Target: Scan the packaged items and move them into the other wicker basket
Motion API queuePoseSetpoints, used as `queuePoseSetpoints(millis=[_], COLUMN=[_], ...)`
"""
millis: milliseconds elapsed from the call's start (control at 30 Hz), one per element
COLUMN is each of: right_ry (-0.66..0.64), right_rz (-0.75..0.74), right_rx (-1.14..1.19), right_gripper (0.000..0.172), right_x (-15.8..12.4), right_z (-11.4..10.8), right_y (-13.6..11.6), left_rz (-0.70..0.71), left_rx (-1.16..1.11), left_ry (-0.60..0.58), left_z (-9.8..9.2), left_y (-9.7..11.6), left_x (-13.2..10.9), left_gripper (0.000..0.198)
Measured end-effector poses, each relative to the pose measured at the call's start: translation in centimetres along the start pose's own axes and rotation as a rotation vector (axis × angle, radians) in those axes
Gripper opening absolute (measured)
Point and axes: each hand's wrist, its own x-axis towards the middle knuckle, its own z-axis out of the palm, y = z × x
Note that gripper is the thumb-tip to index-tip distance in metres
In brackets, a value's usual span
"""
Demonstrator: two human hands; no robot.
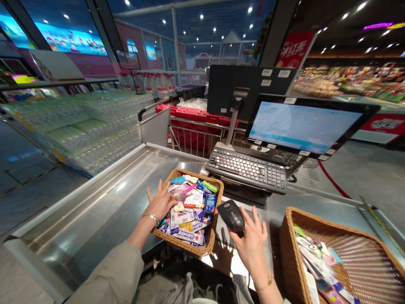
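Note:
My left hand (160, 202) lies flat with fingers spread on the small packets at the left edge of a wicker basket (209, 242) full of toothbrushes and other packaged items. My right hand (252, 242) holds a black handheld barcode scanner (231, 215) just right of that basket, thumb and palm around its grip, the other fingers raised. A second, larger wicker basket (289, 236) with several packaged items stands to the right of my right hand.
A steel checkout counter (104, 211) runs left. Behind the baskets stand a keyboard (248, 168), a tilted touchscreen monitor (303, 126) and a second screen's back (247, 84). Beyond are a red shopping trolley (193, 126) and stacked water bottle packs (88, 126).

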Motion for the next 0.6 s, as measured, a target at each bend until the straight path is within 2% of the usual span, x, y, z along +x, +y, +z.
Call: queuePoseSetpoints(millis=[133, 267, 433, 600], right_ry=[0.008, 0.0, -0.006, -0.011], right_rz=[0.006, 0.02, 0.04, 0.03], right_rx=[0.002, 0.002, 0.001, 0.007], right_gripper=[0.012, 0.015, 0.015, 0.016], right_x=[-0.1, -0.1, -0.1, -0.1], right_z=[-0.1, -0.3, -0.5, -0.5], right_y=[0.1, 0.4, 0.6, 0.6], left_rz=[0.09, 0.075, 0.05, 0.076], left_rx=[-0.024, -0.049, -0.055, -0.086], left_ry=[0.03, 0.035, 0.055, 0.072], left_z=[1.1, 2.1, 2.1, 1.7], left_y=[0.9, 0.5, -0.5, -0.2], left_x=[0.4, 0.4, -0.2, -0.4], left_gripper=[0.023, 0.022, 0.02, 0.022])
